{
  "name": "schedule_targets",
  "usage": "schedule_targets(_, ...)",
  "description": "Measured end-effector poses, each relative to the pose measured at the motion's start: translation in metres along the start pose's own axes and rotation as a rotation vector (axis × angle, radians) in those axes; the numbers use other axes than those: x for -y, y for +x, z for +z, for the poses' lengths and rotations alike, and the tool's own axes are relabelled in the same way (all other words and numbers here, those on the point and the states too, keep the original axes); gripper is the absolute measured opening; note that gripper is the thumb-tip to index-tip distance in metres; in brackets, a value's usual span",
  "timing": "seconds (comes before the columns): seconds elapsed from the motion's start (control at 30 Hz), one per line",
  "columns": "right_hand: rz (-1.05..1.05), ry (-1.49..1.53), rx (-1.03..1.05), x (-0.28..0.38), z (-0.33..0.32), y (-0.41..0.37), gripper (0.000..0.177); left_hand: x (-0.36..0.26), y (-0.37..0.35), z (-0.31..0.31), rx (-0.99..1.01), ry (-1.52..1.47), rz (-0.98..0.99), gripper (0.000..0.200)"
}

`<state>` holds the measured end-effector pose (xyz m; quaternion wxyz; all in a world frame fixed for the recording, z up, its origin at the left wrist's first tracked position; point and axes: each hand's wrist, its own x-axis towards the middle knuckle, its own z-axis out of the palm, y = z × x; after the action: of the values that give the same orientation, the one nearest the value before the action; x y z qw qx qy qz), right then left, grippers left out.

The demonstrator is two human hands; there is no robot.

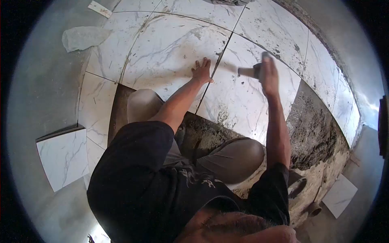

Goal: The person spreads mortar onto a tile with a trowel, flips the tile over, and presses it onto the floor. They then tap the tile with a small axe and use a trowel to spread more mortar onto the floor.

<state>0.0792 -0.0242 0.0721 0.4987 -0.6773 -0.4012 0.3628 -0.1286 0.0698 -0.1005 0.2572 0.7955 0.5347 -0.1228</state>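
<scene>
Left hand: in the head view, the left hand (201, 73) rests on the left tile (170, 52), fingers spread, thumb reaching to the joint (221, 58). Light, even pressure would probably steady that tile best.
Right hand: the right hand (269, 77) is raised over the right tile (249, 97), fingers wrapped around a blurred, mallet-like tool (248, 72); its exact make cannot be told.
Right tile: it lies across the joint from the left tile, its lower edge by the right knee (247, 156). Short, flat blows spread over its face seem safer than one hard knock near a corner.
Joint: it runs dark and narrow between the two tiles. The thumb is best drawn clear of the edge, and the gap checked for even width along its length.
Grit: dark crumbs and smears lie on both tiles; wiping them from under the tool should spare the glaze.
Mortar: rough grey mortar (310, 125) lies bare beside the right tile. Knees are best kept off it.
</scene>
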Motion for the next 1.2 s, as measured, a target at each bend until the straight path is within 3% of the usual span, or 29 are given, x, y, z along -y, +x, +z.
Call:
schedule_targets(0.07, 0.087, -0.005, 0.000, -0.002, 0.004, 0.016, 0.045, -0.002, -0.001, 0.003, -0.003, 0.006, 0.000, 0.111)
schedule_targets(0.2, -0.053, 0.094, -0.150, 0.017, -0.007, 0.022, 0.045, 0.000, 0.007, 0.001, 0.003, 0.013, -0.024, 0.115)
schedule_targets(0.37, 0.008, -0.002, -0.185, -0.015, -0.024, 0.049, 0.040, -0.002, 0.010, 0.004, -0.006, -0.019, -0.044, 0.118)
schedule_targets(0.43, -0.117, 0.059, -0.273, -0.001, -0.032, 0.045, 0.042, 0.001, 0.013, 0.010, -0.024, -0.021, -0.051, 0.120)
schedule_targets(0.57, 0.004, -0.008, -0.284, -0.014, -0.037, 0.061, 0.042, -0.002, 0.011, 0.010, -0.047, -0.006, -0.048, 0.121)
schedule_targets(0.7, -0.095, 0.196, -0.371, 0.007, -0.039, 0.057, 0.043, -0.003, 0.014, 0.006, -0.003, 0.014, -0.063, 0.119)
schedule_targets(0.77, -0.094, 0.240, -0.345, -0.002, -0.031, 0.058, 0.043, 0.000, 0.011, 0.006, 0.008, 0.028, -0.069, 0.119)
schedule_targets(0.83, -0.033, 0.088, -0.266, -0.023, -0.023, 0.068, 0.042, -0.002, 0.010, 0.005, -0.001, 0.029, -0.052, 0.119)
schedule_targets(0.97, -0.061, 0.117, -0.163, 0.017, -0.004, 0.042, 0.043, -0.003, 0.009, 0.002, 0.026, 0.017, -0.054, 0.118)
schedule_targets(1.1, -0.016, -0.026, -0.023, -0.003, 0.022, 0.051, 0.043, -0.006, 0.008, -0.001, 0.045, -0.003, -0.070, 0.117)
schedule_targets(1.2, 0.030, 0.181, -0.019, 0.025, 0.024, 0.041, 0.044, -0.005, 0.011, 0.002, 0.051, 0.016, -0.075, 0.117)
